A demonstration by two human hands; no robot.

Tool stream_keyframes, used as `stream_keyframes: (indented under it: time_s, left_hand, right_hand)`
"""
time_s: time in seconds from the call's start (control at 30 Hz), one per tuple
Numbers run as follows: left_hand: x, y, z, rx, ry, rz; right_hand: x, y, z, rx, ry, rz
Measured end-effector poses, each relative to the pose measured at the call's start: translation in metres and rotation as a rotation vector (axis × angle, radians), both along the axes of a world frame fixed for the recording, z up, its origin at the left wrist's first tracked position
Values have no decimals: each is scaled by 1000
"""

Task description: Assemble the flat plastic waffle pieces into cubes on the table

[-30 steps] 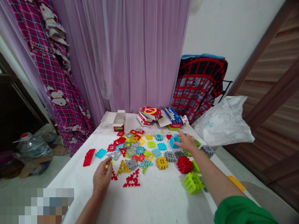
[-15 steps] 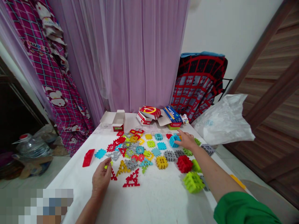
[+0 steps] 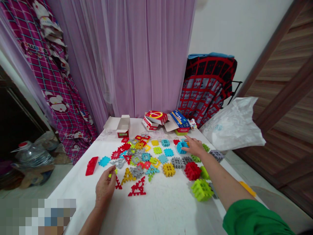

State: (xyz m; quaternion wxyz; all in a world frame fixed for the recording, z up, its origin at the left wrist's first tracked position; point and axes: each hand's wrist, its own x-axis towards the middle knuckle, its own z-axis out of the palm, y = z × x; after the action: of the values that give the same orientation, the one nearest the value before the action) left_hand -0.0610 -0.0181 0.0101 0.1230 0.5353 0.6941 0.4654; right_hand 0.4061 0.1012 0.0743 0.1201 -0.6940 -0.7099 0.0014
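My right hand is closed round the side of a blue cube of interlocking building pieces, at the right of the table. Its thumb and fingers hide part of the cube. At the left, my left hand has its fingers curled round a small yellow-green building piece, mostly hidden by the hand. Close beside it lie a red triangular piece, a yellow triangular piece and a larger red triangle. Nearer my right forearm stand a red cube and a lime-green cube.
Flat notched pieces, such as a grey one, lie heaped mid-table. A yellow block stands near them. Along the back are an opened carton, a red box and a blue box. A white plastic bag hangs over the right edge.
The whole view has shifted very slightly. Both hands keep the same places and grips, and the pieces lie as before.
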Motion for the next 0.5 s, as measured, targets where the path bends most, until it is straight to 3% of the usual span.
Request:
stream_keyframes:
  time_s: [0.5]
  left_hand:
    - [-1,1,-2,-10,8,17]
  right_hand:
    - [-1,-1,1,-17,-2,0]
